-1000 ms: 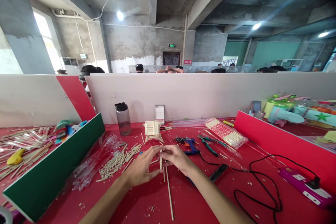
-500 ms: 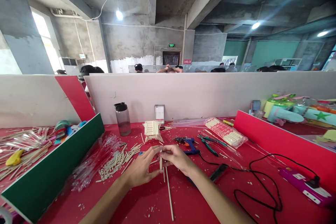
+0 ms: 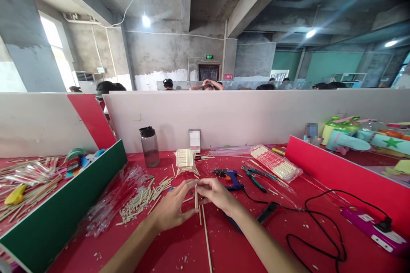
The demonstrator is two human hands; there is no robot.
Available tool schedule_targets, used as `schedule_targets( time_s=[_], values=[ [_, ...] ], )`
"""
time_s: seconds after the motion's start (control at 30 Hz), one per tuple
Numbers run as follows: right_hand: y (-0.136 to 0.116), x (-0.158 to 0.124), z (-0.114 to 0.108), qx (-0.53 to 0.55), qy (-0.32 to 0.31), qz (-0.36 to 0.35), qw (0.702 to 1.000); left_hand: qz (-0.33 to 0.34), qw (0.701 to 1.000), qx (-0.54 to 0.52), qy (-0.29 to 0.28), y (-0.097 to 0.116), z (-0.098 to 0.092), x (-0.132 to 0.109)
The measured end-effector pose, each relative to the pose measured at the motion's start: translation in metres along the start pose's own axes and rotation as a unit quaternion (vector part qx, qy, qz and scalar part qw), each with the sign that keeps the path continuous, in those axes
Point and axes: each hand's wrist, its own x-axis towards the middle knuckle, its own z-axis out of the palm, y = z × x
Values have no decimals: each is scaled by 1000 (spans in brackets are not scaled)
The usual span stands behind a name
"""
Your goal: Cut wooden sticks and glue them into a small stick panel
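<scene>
While pinching, left hand (image 3: 174, 209): closed on short stick (image 3: 196, 198), unmoved.
Right hand (image 3: 216, 194): same stick, same grip.
Work: holding steady.

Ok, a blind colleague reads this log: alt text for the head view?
The left hand and right hand together pinch a short pale wooden stick over a red table. Nearby are a pile of cut wooden sticks, a blue glue gun and a grey plastic bottle.

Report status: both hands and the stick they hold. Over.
Left hand, right hand: fingertips shut on short stick. Long stick lies on red table under them. Glue gun beyond right hand, apart.
</scene>
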Motion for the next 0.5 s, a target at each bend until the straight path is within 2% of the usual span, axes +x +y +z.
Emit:
schedule_targets(
  time_s=[0.1, 0.2, 0.27, 0.37, 0.43, 0.5],
  values=[
    [-7, 1, -19, -52, 35, -18, 998, -19, 1000, -4, 10, 0, -1, -1],
    [-18, -1, -52, -189, 110, -62, 974, -28, 999, -5, 19, -1, -2, -1],
    [-25, -5, -78, -318, 168, -79, 930, -33, 999, -2, 24, -2, -2, -1],
    [-29, -12, -111, -500, 249, -30, 829, -38, 999, 5, 32, -5, -1, -1],
    [-27, -16, -125, -565, 260, 27, 783, -38, 999, 10, 37, -6, 0, -1],
    [-22, -18, -133, -604, 251, 87, 751, -42, 998, 15, 41, -7, 0, -1]
  ],
)
